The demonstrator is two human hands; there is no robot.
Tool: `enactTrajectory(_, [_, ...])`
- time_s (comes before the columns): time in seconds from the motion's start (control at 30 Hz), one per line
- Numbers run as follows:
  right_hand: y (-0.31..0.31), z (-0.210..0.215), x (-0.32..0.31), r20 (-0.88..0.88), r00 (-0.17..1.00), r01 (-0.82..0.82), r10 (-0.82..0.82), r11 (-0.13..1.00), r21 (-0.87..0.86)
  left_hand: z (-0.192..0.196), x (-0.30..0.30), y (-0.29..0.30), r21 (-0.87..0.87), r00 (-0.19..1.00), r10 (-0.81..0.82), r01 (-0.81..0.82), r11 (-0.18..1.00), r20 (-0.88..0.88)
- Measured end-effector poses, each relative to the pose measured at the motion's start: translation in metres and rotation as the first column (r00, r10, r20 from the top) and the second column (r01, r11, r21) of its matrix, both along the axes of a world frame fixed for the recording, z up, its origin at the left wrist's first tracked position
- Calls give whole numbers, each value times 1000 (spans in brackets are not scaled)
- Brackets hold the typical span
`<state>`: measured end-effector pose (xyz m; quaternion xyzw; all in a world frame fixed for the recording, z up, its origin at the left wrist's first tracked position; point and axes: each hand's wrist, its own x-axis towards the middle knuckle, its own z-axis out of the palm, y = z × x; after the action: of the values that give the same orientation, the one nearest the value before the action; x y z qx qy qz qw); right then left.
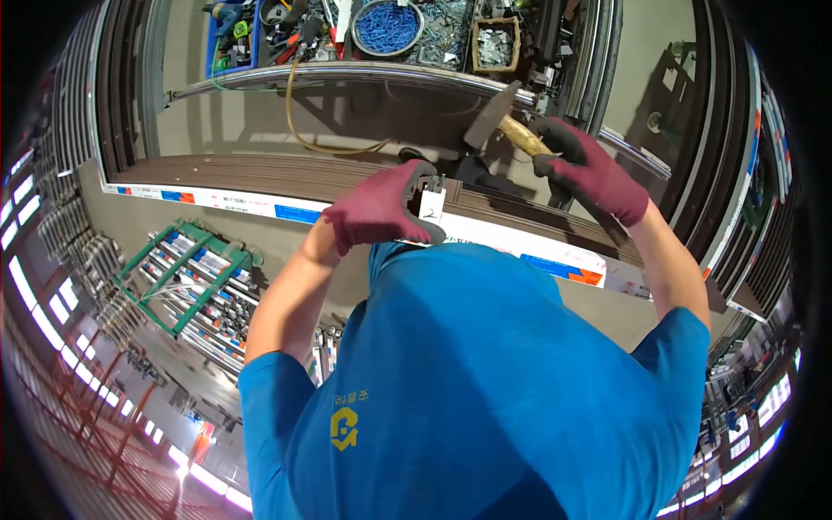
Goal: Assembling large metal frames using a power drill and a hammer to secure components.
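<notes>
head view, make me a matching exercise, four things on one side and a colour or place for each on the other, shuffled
Things:
1. hammer
2. left hand
3. round tub of screws
4. green rack

Descriptions:
A. blue contents, at the top of the picture
B. low on the left, holding long profiles
C. raised in the right hand, wooden handle
D. maroon glove, on a small white bracket on the brown profile

Pairs: 1-C, 2-D, 3-A, 4-B

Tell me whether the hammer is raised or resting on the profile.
Raised: the hammer, gripped by the right hand, hangs clear above the brown profile.
</notes>
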<state>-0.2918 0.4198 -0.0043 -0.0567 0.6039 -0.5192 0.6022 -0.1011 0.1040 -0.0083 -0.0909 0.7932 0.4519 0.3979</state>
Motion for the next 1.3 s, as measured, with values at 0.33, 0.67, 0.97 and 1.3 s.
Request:
enactTrajectory(0.33, [-29,-11,16,-406,896,-224,177,972,-72,-2,6,5,-180,994,-81,67,981,-71])
enactTrajectory(0.67, [-50,6,-4,-645,758,-161,93,986,-48,-8,11,-1,-163,968,-122,87,983,-220])
enactTrajectory(0.97, [-46,6,-15,-486,836,-244,254,966,85,-15,13,-4,-146,973,-122,94,985,-196])
enactTrajectory(1.3, [-57,22,-5,-260,965,14,16,994,113,-10,6,-1,-100,975,-101,83,992,-198])
